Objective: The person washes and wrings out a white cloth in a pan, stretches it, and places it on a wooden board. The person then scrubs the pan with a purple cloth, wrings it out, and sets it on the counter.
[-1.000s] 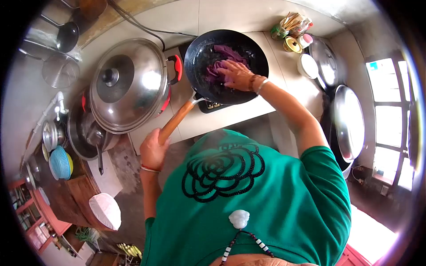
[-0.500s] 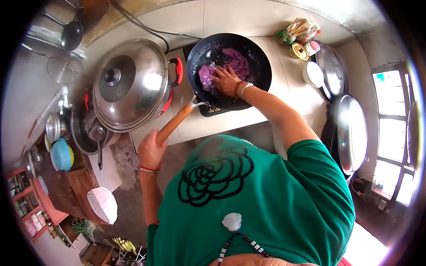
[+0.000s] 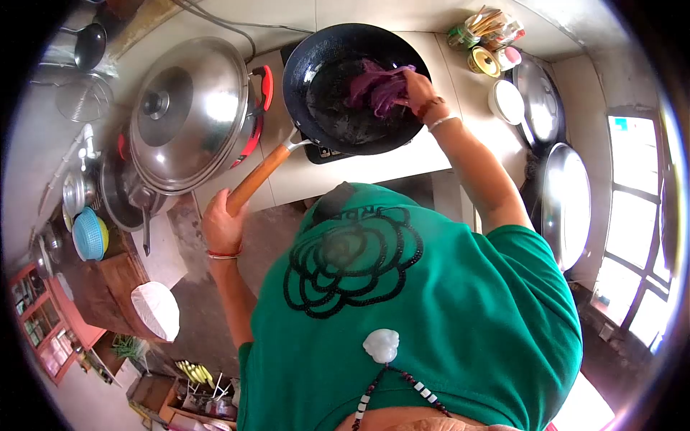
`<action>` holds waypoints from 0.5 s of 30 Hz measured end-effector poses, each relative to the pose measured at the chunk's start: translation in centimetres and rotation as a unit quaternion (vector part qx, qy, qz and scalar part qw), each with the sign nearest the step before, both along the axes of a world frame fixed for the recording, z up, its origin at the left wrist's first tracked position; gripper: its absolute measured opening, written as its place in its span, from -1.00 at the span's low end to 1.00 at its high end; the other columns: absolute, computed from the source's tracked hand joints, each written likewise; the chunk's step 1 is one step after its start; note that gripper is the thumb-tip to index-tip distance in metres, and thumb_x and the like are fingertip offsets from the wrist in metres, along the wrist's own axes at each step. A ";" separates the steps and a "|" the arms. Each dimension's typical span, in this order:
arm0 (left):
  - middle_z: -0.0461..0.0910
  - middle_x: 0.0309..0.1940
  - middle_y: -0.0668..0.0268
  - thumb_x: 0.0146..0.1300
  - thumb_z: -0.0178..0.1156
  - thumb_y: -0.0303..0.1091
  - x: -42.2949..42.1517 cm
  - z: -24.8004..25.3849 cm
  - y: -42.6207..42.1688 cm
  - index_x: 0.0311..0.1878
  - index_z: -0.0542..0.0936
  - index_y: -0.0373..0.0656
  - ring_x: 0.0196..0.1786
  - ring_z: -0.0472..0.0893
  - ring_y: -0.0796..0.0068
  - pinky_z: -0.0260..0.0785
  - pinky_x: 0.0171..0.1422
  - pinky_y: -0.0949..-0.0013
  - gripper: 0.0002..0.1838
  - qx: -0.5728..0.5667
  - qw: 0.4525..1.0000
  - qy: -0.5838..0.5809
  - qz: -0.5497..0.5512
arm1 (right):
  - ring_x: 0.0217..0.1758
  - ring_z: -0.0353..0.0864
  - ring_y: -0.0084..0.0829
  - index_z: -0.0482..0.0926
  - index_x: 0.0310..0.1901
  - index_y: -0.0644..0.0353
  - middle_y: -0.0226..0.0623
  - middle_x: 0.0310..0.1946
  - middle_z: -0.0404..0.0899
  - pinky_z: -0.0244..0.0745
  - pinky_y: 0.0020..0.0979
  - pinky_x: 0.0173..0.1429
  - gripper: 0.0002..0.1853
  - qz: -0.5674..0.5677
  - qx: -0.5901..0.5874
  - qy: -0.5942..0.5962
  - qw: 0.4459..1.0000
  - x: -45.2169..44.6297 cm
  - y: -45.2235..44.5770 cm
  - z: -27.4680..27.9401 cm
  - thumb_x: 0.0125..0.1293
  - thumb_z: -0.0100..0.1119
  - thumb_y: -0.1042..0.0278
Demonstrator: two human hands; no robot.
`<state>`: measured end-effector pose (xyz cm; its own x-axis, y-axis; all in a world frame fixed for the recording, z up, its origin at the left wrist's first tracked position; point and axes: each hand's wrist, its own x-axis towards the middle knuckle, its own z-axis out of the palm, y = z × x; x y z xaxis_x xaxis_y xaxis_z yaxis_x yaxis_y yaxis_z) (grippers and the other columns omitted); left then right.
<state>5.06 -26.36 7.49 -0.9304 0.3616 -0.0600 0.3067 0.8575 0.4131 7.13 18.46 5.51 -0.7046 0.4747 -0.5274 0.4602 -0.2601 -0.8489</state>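
Observation:
My left hand is wrapped round the wooden handle of a black wok. In the wok's right half, my right hand grips a wet, bunched purple cloth; its fingertips are partly hidden by the folds. The wok's inner wall looks wet and shiny, and a little liquid seems to lie at the bottom. Under the wok shows the edge of a black electric cooker.
Left of the wok stands a large lidded steel pot with red-trimmed handles. To the right are a white bowl, a yellow-lidded container and a jar of wooden sticks. Large lids line the right side. A cable runs behind.
My right hand has moved from the wok's middle to its right side, gathering the purple cloth into a bunch. My left hand stays on the handle. The camera view has shifted slightly.

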 end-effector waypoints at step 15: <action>0.60 -0.33 0.18 -0.07 0.32 -0.34 -1.4 0.6 0.0 -0.20 0.57 -0.07 -0.22 0.58 0.11 0.41 -0.19 0.18 -0.70 -0.034 0.998 -0.009 -0.044 | 0.06 0.47 -0.23 0.53 -0.13 0.24 -0.17 -0.10 0.54 0.39 -0.34 0.14 -0.62 0.376 0.792 0.000 0.482 -15.0 4.5 -8.9 0.15 0.16 0.10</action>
